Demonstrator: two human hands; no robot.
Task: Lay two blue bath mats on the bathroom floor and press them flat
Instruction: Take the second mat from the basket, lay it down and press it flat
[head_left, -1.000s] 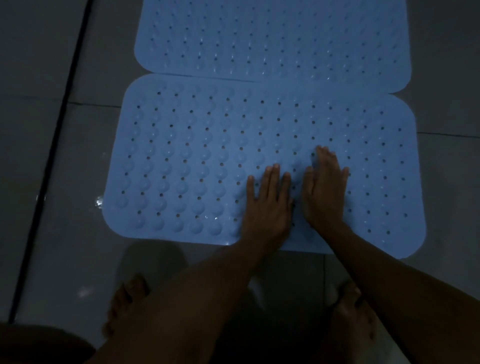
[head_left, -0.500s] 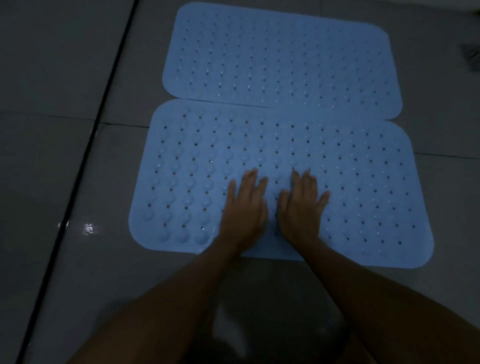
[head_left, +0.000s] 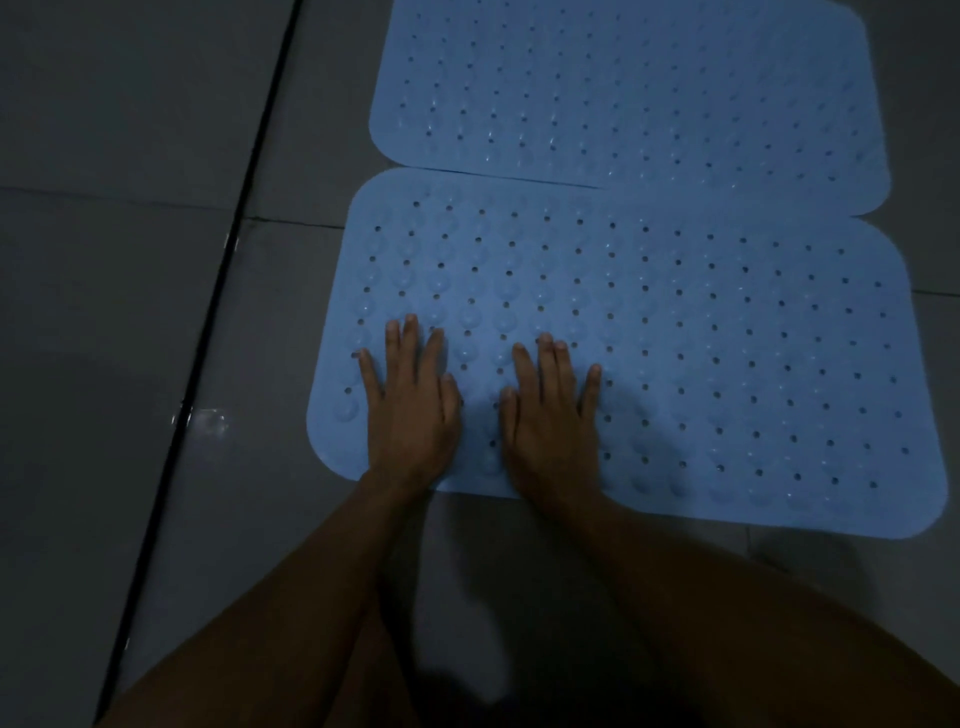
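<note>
Two blue perforated bath mats lie on the dark tiled floor. The near mat (head_left: 701, 364) spreads in front of me, and the far mat (head_left: 623, 88) sits behind it; their long edges meet, with a slight overlap toward the right. My left hand (head_left: 410, 410) lies palm down with straight fingers on the near mat's front left corner. My right hand (head_left: 550, 421) presses flat beside it, a short gap between them. Both forearms reach in from the bottom of the view.
Grey floor tiles (head_left: 114, 291) surround the mats. A dark groove or joint (head_left: 218, 291) runs diagonally along the floor left of the mats. A small wet glint (head_left: 210, 422) shows on the tile near the mat's left corner.
Both hands have slid left along the near mat's front edge, from its middle to its front left corner. The view has shifted, so the mats sit further right in frame.
</note>
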